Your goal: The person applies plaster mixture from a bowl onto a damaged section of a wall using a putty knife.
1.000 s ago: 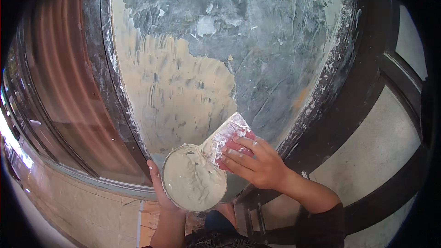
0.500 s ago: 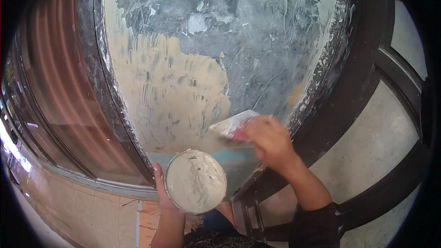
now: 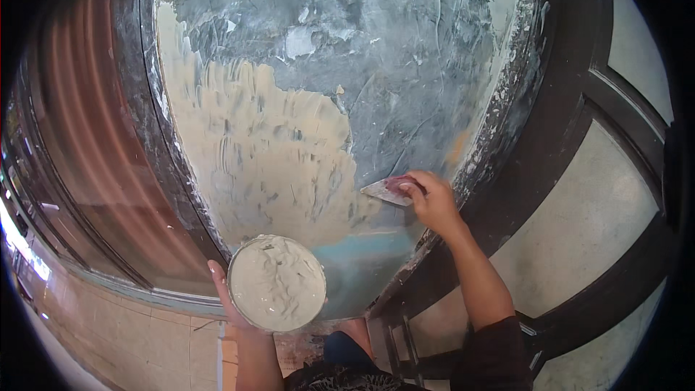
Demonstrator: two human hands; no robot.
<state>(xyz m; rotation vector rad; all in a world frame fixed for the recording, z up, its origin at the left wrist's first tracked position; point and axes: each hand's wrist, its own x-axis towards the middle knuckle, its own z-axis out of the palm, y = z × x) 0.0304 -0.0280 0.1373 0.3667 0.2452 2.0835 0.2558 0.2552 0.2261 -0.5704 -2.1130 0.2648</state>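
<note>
My right hand [image 3: 431, 203] is closed around a flat putty spreader [image 3: 391, 190] with a pink part and a smeared, pale blade, held at the wall just by the edge of a beige putty patch [image 3: 260, 145]. Bare mottled grey plaster [image 3: 347, 29] surrounds the patch above and to the right. Lower down, my left hand [image 3: 232, 311] holds a round container of pale, creamy putty [image 3: 276, 282], its fingertips showing along the container's left side and the rest mostly hidden beneath it.
A dark-framed glass pane [image 3: 87, 101] with red-brown fabric behind it stands at the left. Dark wooden framing with pale panels [image 3: 575, 224] is on the right. A tiled floor [image 3: 130, 333] and a piece of cardboard [image 3: 228, 362] lie at the lower left.
My right hand has lifted the spreader from the container's rim up and rightward to the wall. My left hand and the container have shifted left in the picture.
</note>
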